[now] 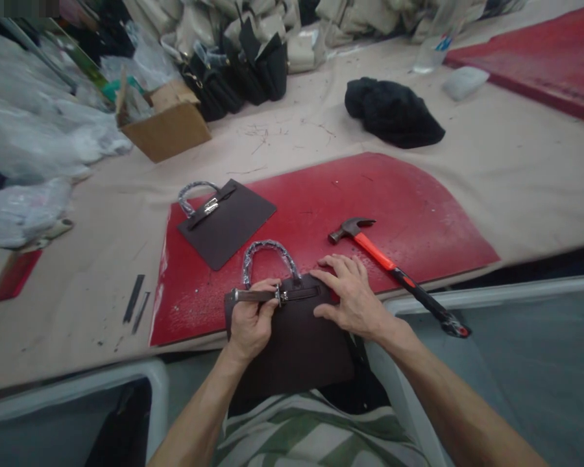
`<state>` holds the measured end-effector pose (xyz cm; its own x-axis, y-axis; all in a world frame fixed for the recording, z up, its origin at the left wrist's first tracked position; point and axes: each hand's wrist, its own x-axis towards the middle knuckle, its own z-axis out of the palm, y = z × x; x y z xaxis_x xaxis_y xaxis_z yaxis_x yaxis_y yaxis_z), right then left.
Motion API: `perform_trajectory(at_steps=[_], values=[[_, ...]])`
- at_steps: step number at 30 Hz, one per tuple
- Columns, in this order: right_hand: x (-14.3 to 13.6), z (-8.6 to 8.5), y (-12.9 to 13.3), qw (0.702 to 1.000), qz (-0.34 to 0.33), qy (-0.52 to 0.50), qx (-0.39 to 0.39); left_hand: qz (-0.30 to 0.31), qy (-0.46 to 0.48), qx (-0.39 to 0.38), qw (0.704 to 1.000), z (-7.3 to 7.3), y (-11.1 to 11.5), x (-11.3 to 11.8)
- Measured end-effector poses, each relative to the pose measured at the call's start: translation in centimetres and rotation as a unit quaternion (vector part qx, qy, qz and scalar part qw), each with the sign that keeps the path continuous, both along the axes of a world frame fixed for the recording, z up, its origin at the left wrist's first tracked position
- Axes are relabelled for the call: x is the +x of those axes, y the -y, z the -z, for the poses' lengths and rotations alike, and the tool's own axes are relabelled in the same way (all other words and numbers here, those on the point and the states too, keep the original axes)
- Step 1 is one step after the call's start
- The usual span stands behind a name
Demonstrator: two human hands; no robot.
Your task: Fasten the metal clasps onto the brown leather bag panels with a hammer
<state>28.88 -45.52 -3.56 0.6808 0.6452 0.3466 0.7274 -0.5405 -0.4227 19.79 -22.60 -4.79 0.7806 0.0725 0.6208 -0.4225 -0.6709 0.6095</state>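
Note:
A dark brown handbag panel (302, 350) leans over the table's front edge against my lap, its wrapped handle (267, 245) pointing away from me. My left hand (250, 327) is closed on a dark strap (255, 296) at the panel's upper left, with the thumb and fingers at its metal clasp (281, 296). On the upper right corner rests my right hand (348, 295), fingers spread, close to a stitched slot band (304, 294). A second brown panel (228, 224) with handle and clasp lies behind, on a red board (302, 194).
A claw hammer (379, 256) lies right, its grip overhanding the table edge. Two thin tools (134, 299) lie left. Farther back are a cardboard box (168, 130), black bags (238, 74), a black cloth bundle (394, 113) and a bottle (431, 52). Plastic bins (158, 395) flank me.

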Motion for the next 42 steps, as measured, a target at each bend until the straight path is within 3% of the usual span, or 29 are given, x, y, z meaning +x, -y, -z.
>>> perform_trajectory(at_steps=[12,17,25,29,35,42], values=[[0.0,0.2,-0.1,0.999,-0.009,0.019,-0.028,0.027,0.073,0.044,0.996,0.8,0.2,-0.4],[0.0,0.6,0.0,0.998,-0.017,0.035,-0.041,0.030,0.065,0.040,0.997,0.9,0.3,-0.6],[0.1,0.9,-0.4,0.999,0.004,0.026,-0.035,0.015,0.078,0.101,0.992,1.1,0.2,-1.0],[0.0,0.8,-0.5,0.999,0.012,0.019,-0.028,0.025,0.055,0.038,0.997,0.8,0.6,-1.0],[-0.2,0.5,-0.6,1.000,0.023,0.001,-0.014,0.013,0.011,-0.092,0.996,-1.1,3.1,-0.1],[-0.1,0.6,-0.6,1.000,0.021,-0.003,0.002,0.026,-0.041,-0.070,0.996,-1.3,4.1,1.1]])
